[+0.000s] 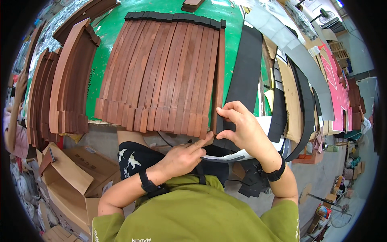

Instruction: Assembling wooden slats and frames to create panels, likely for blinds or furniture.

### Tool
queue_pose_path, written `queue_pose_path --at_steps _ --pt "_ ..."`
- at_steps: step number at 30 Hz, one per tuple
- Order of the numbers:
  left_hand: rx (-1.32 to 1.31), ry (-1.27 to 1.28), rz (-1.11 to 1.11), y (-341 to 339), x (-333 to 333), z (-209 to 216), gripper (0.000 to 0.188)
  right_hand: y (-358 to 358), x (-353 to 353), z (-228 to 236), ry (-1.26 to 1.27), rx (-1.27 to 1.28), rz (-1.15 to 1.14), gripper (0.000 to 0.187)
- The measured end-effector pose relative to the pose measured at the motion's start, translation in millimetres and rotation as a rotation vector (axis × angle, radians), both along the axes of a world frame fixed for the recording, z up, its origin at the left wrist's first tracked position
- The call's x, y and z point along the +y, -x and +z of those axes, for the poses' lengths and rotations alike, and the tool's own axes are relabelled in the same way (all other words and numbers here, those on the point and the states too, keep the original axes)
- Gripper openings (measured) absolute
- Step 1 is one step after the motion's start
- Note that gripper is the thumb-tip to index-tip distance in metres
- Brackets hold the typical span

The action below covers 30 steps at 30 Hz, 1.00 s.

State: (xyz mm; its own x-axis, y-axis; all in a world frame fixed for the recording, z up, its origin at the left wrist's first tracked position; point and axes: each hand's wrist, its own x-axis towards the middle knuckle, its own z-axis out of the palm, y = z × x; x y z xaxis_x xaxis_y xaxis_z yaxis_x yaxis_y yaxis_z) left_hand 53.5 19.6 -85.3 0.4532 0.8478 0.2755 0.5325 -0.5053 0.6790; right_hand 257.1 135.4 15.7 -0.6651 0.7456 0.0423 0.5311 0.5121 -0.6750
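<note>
Slats point(160, 74): black caps point(174, 17) on at 12 o'clock, bare at 6. Right hand point(245, 126): finger, thumb apart. Left hand point(182, 157): cannot tell.

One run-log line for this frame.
right hand: at rightmost wooden strip, near end | left hand: same end | wooden strip row: black far ends

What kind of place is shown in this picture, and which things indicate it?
Probably a small woodworking or furniture-assembly workshop: many matching reddish-brown curved wooden strips lie side by side on a green tabletop, and an open brown cardboard box stands below.
</note>
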Motion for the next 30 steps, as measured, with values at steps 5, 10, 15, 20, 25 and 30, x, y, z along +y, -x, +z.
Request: queue_pose_path --at_steps 5,10,15,20,25,30 --pt "-0.011 -0.025 0.003 -1.3 0.3 -1.0 0.019 3.4 -2.3 4.2 0.003 -0.06 -0.013 0.063" --pt "0.001 0.004 0.015 -1.0 0.3 0.8 0.02 4.2 4.0 7.4 -0.031 -0.137 0.028 0.063" --pt "-0.01 0.007 0.018 -1.4 -1.2 2.6 0.02 0.4 11.1 5.6 0.027 -0.164 0.081 0.085" --pt "-0.056 -0.043 0.022 1.8 -2.9 5.4 0.012 3.9 -0.6 11.9 -0.085 -0.163 0.037 0.103" --pt "-0.051 0.028 -0.098 10.1 -8.0 6.3 0.021 2.7 -11.5 -6.8 -0.204 -0.044 0.029 0.08" --pt "-0.254 0.26 0.034 22.1 -20.5 23.1 0.015 -10.8 0.3 -11.8 -0.249 -0.128 0.024 0.063"
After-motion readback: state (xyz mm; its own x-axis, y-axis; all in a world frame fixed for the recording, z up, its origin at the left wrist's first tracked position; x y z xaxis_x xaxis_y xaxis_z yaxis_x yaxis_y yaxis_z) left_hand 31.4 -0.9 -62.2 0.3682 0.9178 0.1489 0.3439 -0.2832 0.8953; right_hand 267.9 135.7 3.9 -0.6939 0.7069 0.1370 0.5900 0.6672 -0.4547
